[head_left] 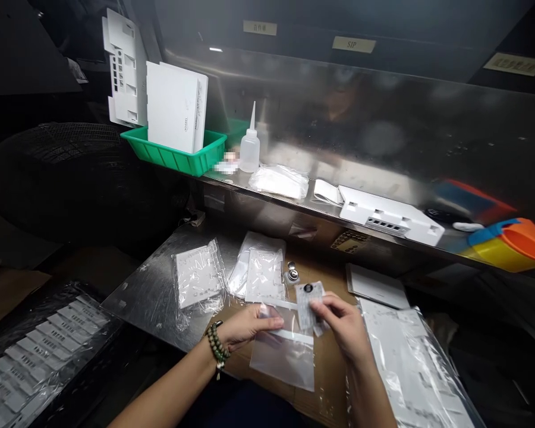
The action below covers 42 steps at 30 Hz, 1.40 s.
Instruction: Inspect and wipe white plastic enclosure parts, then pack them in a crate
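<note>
Between finger and thumb, my left hand (249, 326) grips a clear plastic bag (283, 362) with a pale strip across it. The bag hangs over brown cardboard (330, 362). My right hand (341, 324) pinches a small whitish packet with printing and a black round mark (308, 309), held against the bag's right edge. What exactly the packet is, I cannot make out. Just beyond the hands lie a bagged white panel (265, 273) and a small shiny round metal item (292, 273). Another bagged white panel (199, 273) rests farther left.
A metal shelf above the table carries a green tray (169, 156) with white panels, a squeeze bottle (249, 151), a stack of plastic bags (280, 181), a white casing (390, 214) and a yellow container (494, 249). Wrapped white panels (410, 356) lie at right, more (44, 351) at lower left.
</note>
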### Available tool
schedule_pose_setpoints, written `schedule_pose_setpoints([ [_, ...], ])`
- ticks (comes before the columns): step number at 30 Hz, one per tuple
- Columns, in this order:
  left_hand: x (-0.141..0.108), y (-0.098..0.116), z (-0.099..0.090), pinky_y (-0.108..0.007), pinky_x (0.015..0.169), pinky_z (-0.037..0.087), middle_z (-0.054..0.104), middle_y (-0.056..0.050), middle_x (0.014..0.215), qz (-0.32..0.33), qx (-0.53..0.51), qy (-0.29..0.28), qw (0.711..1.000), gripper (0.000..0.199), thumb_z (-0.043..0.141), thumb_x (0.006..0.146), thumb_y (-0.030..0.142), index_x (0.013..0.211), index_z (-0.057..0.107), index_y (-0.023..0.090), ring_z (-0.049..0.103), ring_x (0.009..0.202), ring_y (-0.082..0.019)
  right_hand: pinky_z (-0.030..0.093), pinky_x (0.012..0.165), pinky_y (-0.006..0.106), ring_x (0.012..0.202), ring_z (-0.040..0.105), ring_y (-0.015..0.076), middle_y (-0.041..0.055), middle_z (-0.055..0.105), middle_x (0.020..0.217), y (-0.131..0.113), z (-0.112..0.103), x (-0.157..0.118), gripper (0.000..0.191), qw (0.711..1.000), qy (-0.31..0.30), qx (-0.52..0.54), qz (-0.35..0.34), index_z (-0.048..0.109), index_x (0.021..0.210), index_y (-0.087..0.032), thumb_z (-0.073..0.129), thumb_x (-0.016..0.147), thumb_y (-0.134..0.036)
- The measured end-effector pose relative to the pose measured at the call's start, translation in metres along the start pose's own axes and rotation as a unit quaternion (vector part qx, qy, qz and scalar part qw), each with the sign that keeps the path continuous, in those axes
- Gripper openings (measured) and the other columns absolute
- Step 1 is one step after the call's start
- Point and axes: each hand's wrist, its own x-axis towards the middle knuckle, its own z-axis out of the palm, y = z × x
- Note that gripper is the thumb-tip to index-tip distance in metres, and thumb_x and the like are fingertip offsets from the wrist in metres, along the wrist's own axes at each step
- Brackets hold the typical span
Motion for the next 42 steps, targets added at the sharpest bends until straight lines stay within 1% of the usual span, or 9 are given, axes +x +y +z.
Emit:
schedule_pose_setpoints([
  [3,-0.005,0.005,0.001,-0.038,0.081,0.060,0.077,-0.009,0.093,0.024,0.022,0.036,0.999,0.042,0.088,0.069,0.045,0.086,0.064,0.014,0.074,0.087,-0.022,0.041,0.067,0.025,0.076,0.054,0.0137,0.0001,0.059,0.079,0.004,-0.001,0.005,0.027,0.996,0.087,-0.009,-0.026,0.070,0.072,-0.021,0.075,0.085,-0.044],
  [5,-0.007,0.007,0.003,-0.038,0.080,0.059,0.078,-0.009,0.088,0.039,0.036,0.053,0.997,0.044,0.088,0.070,0.044,0.087,0.059,0.015,0.075,0.080,-0.021,0.040,0.066,0.025,0.075,0.052,0.0133,-0.0007,0.057,0.078,0.001,0.002,0.009,0.028,0.993,0.106,-0.021,-0.047,0.068,0.071,-0.021,0.075,0.086,-0.044],
  [11,-0.007,0.011,0.004,-0.037,0.074,0.061,0.075,-0.002,0.078,0.092,0.057,0.096,0.990,0.052,0.092,0.065,0.037,0.088,0.049,0.019,0.074,0.074,-0.019,0.045,0.078,0.029,0.088,0.062,0.0176,0.0027,0.069,0.092,-0.021,0.018,0.014,0.016,0.985,0.069,-0.097,-0.128,0.074,0.076,-0.023,0.078,0.084,-0.036],
  [16,-0.013,0.018,0.001,-0.032,0.068,0.057,0.077,-0.006,0.079,0.111,0.084,0.117,0.983,0.049,0.090,0.068,0.032,0.090,0.048,0.020,0.072,0.069,-0.018,0.046,0.083,0.031,0.094,0.062,0.0192,0.0021,0.070,0.089,-0.023,0.018,0.014,0.008,0.939,0.042,-0.229,-0.254,0.072,0.082,-0.025,0.073,0.090,-0.027],
  [23,-0.012,0.018,0.001,-0.027,0.063,0.052,0.073,-0.001,0.071,0.116,0.105,0.137,0.978,0.050,0.089,0.067,0.037,0.092,0.049,0.021,0.068,0.064,-0.016,0.044,0.076,0.030,0.086,0.061,0.0183,0.0003,0.068,0.083,-0.018,0.014,0.018,0.016,0.924,-0.108,-0.322,-0.175,0.070,0.077,-0.024,0.075,0.088,-0.036],
  [28,-0.006,0.009,0.006,-0.032,0.066,0.058,0.070,-0.001,0.078,0.094,0.089,0.133,0.983,0.054,0.084,0.068,0.054,0.095,0.055,0.018,0.069,0.068,-0.018,0.040,0.075,0.030,0.089,0.060,0.0197,0.0008,0.067,0.085,-0.016,0.020,0.020,0.021,0.895,-0.196,-0.386,-0.111,0.070,0.077,-0.023,0.073,0.088,-0.041],
  [32,-0.009,0.006,0.006,-0.033,0.066,0.059,0.064,0.000,0.075,0.085,0.086,0.122,0.985,0.055,0.073,0.073,0.069,0.082,0.059,0.017,0.066,0.071,-0.017,0.037,0.067,0.028,0.080,0.060,0.0183,-0.0014,0.063,0.074,-0.012,0.023,0.020,0.030,0.876,-0.257,-0.398,-0.086,0.066,0.066,-0.022,0.081,0.080,-0.044],
  [38,-0.015,0.001,-0.001,-0.034,0.071,0.059,0.069,-0.004,0.087,0.091,0.078,0.145,0.982,0.056,0.066,0.078,0.072,0.092,0.071,0.018,0.065,0.085,-0.022,0.043,0.070,0.027,0.079,0.063,0.0161,0.0005,0.065,0.087,-0.007,0.023,0.018,0.029,0.890,-0.251,-0.374,-0.074,0.075,0.090,-0.025,0.056,0.099,-0.045],
  [42,-0.015,0.000,-0.001,-0.035,0.077,0.057,0.074,-0.008,0.106,0.105,0.069,0.147,0.981,0.053,0.064,0.084,0.066,0.108,0.075,0.020,0.068,0.094,-0.024,0.045,0.072,0.030,0.083,0.064,0.0191,0.0024,0.065,0.088,-0.008,0.029,0.017,0.026,0.890,-0.250,-0.373,-0.084,0.075,0.091,-0.025,0.057,0.098,-0.042],
])
